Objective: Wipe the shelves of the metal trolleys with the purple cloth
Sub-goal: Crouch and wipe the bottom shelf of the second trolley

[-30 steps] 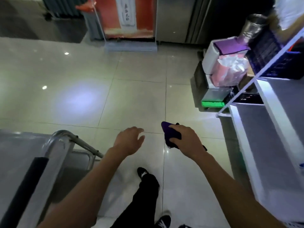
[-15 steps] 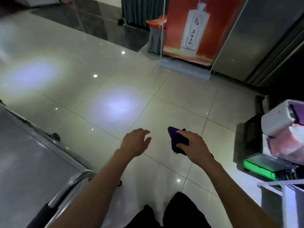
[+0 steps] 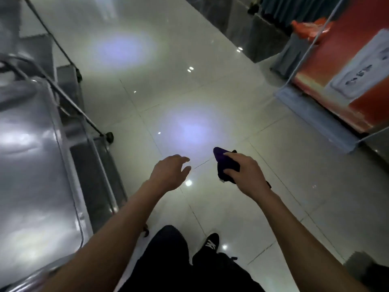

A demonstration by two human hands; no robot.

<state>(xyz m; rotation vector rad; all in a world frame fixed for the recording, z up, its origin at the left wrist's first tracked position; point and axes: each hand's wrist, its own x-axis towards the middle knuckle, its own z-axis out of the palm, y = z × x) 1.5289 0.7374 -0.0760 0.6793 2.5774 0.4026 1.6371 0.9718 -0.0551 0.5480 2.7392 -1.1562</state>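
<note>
My right hand (image 3: 247, 173) grips the bunched purple cloth (image 3: 224, 165) in mid-air over the tiled floor. My left hand (image 3: 170, 172) hovers beside it, fingers loosely spread and holding nothing. A metal trolley (image 3: 31, 157) fills the left side of the view, its shiny top shelf facing up and a lower shelf (image 3: 92, 173) showing under its right edge. Both hands are to the right of the trolley and do not touch it.
A second trolley frame (image 3: 63, 49) with a black wheel (image 3: 109, 137) stands behind the first. A red banner stand (image 3: 345, 85) on a grey base sits at the right. Glossy floor tiles lie between. My legs and a black shoe (image 3: 210, 243) are below.
The view has swung to the left: the white shelving unit at the right has left the frame and the trolley now fills the left side. The hands keep their pose, cloth still held.
</note>
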